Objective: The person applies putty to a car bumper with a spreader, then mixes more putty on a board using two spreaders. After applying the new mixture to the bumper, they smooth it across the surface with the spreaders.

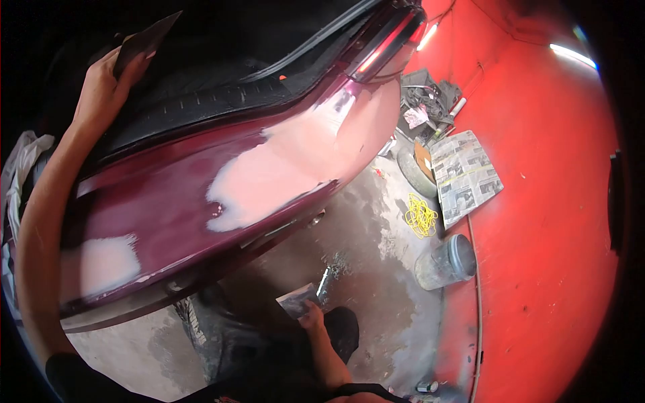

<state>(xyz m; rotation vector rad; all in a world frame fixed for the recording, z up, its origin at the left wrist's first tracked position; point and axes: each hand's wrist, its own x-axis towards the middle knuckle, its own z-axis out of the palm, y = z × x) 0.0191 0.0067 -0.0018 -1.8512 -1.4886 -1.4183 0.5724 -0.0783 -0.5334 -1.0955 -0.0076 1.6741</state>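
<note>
My left hand [107,84] is raised at the upper left, above the dark opening of the car, with its fingers closed round a dark flat sheet [149,41]. Low in the middle, my right hand [311,316] grips a greyish flat plate [295,301] by its edge, over my legs. Between the two hands lies the maroon car bumper [161,181]. A large pale pink patch [275,171] covers its far end, and a smaller pale patch [101,265] is at its near left end.
A red wall [551,201] rises on the right. Along it are a metal bucket [443,263], a yellow coiled cord [421,216], a newspaper-covered panel [467,178] and a tire [411,171]. The lit tail light [383,50] is at the top. Grey plastic sheeting [20,168] hangs at the left.
</note>
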